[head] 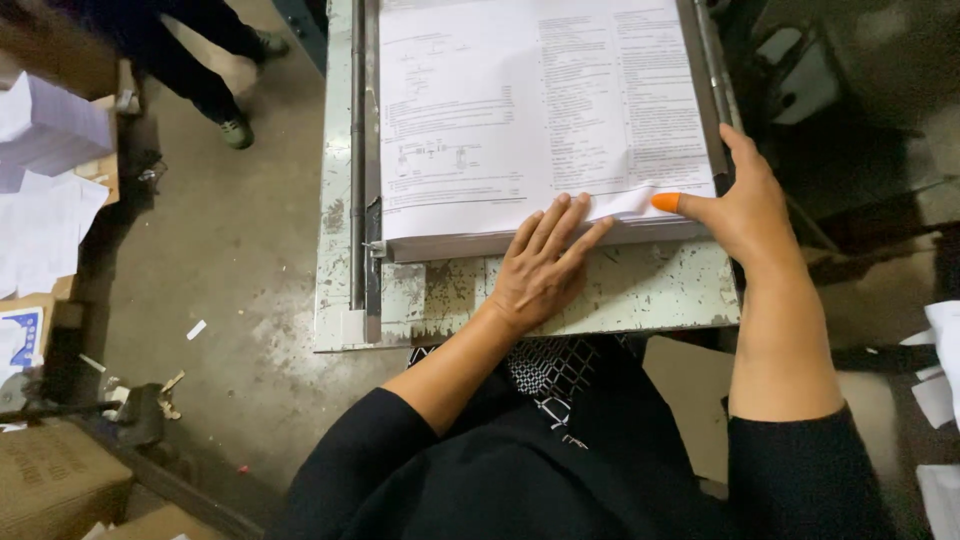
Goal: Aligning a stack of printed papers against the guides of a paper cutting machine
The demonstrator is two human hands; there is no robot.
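A thick stack of printed sheets [520,110] lies on a worn metal table [650,290], its left edge set against a metal rail [358,150] that runs up the table's left side. The stack's near edge sits a little back from the table's front edge, with scuffed, paint-chipped metal showing below it.

The left hand [540,265] lies flat, palm down, on the near edge of the stack, fingers straight and together, pointing up and to the right; its heel rests over the bare table. It grips nothing.

The right hand [745,205] is at the stack's right near corner. Its thumb, capped with an orange rubber tip [666,202], presses onto the top sheets, where a sheet corner is lifted slightly. The other fingers reach along the stack's right side; whether they close under the paper cannot be told.

On the concrete floor [230,260] to the left stand another person's legs and shoes [236,130], loose white paper piles [45,190] and cardboard boxes [55,480].
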